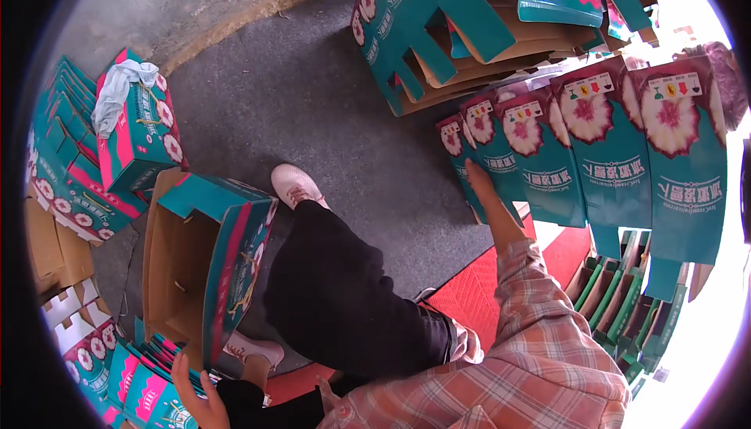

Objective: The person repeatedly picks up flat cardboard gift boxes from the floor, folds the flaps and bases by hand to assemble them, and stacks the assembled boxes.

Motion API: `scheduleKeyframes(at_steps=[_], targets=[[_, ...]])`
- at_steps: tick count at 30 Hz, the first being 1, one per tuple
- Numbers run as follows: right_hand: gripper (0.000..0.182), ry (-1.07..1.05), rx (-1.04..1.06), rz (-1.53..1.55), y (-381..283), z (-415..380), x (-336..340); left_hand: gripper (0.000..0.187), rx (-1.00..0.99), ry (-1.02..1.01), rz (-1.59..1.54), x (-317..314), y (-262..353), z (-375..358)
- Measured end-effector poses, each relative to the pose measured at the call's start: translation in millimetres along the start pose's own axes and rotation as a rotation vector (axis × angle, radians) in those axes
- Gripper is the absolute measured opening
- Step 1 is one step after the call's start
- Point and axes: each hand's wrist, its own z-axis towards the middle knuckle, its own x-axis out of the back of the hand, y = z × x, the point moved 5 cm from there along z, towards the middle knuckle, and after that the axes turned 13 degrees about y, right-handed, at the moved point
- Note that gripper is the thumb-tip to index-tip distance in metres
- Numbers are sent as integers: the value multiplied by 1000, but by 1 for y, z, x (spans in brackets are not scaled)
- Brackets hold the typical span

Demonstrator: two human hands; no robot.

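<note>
My right hand [479,183] is reaching up, fingers flat and open against a flat teal carton [469,165] in the standing row. My left hand [197,394] is resting open-fingered on flat cartons [149,382] stacked beside the open box [205,261] on the floor.

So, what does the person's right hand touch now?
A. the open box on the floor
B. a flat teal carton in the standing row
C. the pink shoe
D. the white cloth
B: the right hand reaches the flat teal carton in the standing row.
</note>
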Motion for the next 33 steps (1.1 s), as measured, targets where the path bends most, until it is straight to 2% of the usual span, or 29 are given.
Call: scheduleKeyframes(at_steps=[5, 10, 14, 16, 18, 20, 21, 26, 30, 32, 33], targets=[[72, 12, -113, 3, 16, 22, 5, 36, 24, 21, 8, -14, -6, -21], [71, 58, -22, 35, 64, 72, -1, 36, 42, 6, 32, -31, -11, -31], [65, 147, 16, -149, 93, 112, 4, 37, 51, 16, 77, -45, -17, -29], [64, 127, 2, -223, 90, 115, 13, 41, 82, 47, 107, -55, -28, -30], [63, 99, -12, -259, 93, 125, 25, 44, 94, 97, 155, -59, -6, -41], [60, 141, 184, -345, 81, 126, 38, 47, 106, 142, 170, -65, -10, -44], [56, 241, 124, -197, 88, 127, 42, 47, 130, 136, 133, -69, -16, -43], [56, 269, 144, -61, 106, 133, 34, 47, 122, 108, 131, -68, -33, -36], [56, 311, 154, -25, 100, 117, 33, 46, 72, 277, 150, -59, -46, -36], [55, 239, 112, -30, 82, 102, 35, 48, 232, 501, 32, -47, -84, -40], [55, 165, 58, -31, 73, 92, 31, 48, 248, 509, 27, -47, -110, -40]])
